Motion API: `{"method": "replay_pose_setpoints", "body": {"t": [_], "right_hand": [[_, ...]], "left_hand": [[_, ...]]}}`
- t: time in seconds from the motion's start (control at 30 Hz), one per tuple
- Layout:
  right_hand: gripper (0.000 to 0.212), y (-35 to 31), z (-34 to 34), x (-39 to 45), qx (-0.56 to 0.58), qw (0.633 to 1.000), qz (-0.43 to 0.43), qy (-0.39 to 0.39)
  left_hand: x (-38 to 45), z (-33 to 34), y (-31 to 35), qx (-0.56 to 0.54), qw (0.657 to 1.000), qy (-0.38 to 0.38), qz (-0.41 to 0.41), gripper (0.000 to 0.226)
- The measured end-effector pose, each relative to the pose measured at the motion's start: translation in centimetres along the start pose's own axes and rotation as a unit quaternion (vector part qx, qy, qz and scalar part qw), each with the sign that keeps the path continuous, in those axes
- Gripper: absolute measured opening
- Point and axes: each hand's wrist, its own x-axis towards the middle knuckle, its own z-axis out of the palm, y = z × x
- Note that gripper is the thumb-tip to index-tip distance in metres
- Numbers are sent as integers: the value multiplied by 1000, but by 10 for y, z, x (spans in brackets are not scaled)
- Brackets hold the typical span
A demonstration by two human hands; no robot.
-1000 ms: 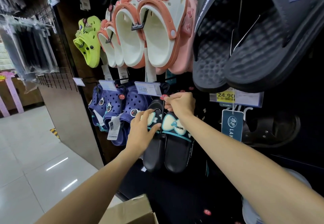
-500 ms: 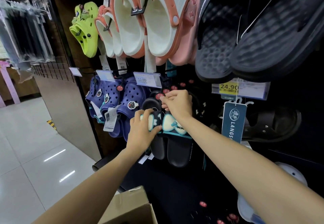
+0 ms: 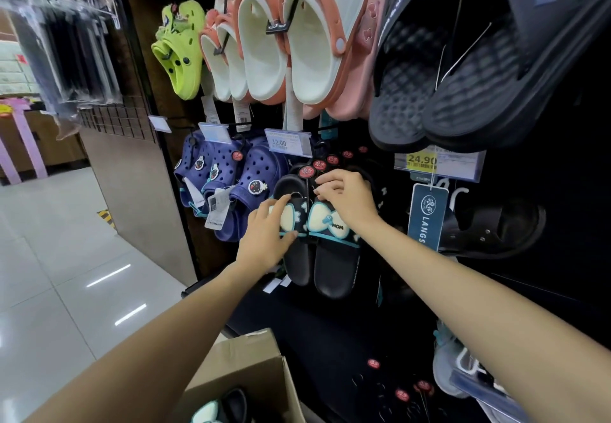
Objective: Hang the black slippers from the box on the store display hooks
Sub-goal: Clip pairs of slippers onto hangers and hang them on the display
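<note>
A pair of black slippers (image 3: pixel 334 257) with cream bows and teal trim hangs toes-down in front of the display hook (image 3: pixel 305 171), whose tip carries round red tags. My left hand (image 3: pixel 267 234) grips the strap of the left slipper, thumb under the strap edge. My right hand (image 3: pixel 347 197) is curled over the top of the pair by the hook, its fingertips pinching at the pair's hanger. In the cardboard box (image 3: pixel 244 366) at the bottom lies another black slipper (image 3: pixel 224 409) with a cream bow.
Blue clogs (image 3: pixel 231 187) hang just left of the pair, white-and-coral clogs (image 3: pixel 297 42) above, large dark slides (image 3: pixel 463 68) upper right. A price label (image 3: pixel 287 144) sits above the hook. A black sandal (image 3: pixel 492 227) hangs to the right. Glossy tiled floor (image 3: pixel 66 273) lies left.
Both hands and the pair have shifted slightly up against the hook. The view has tipped down, showing the box's inside and the slipper in it.
</note>
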Motion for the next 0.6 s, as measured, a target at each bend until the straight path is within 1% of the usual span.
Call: {"method": "replay_pose_setpoints", "body": {"t": [0.07,0.1,0.2,0.3,0.43,0.53,0.6], "right_hand": [[11,-4,-3,-15,-22,999,-25,-10],[12,-5,-4,-22,-35,998,-37,-24],[14,-7,-1,-40,-80,991,-66,-86],[11,-9,10,-56,-137,975,-83,-152],[11,-6,38,-80,-167,954,-73,-239],[12,2,62,-98,-179,941,-48,-284],[12,11,79,-110,-179,934,-31,-308]], "left_hand": [[-7,-7,-4,7,1000,-4,16,68],[-12,-11,-6,11,1000,-2,22,63],[-28,-24,-12,33,999,-1,25,47],[-49,-35,-29,57,998,-19,12,37],[-82,-42,-62,93,994,-59,-26,30],[-111,-46,-88,128,986,-93,-60,28],[-130,-47,-106,143,981,-103,-77,26]]}}
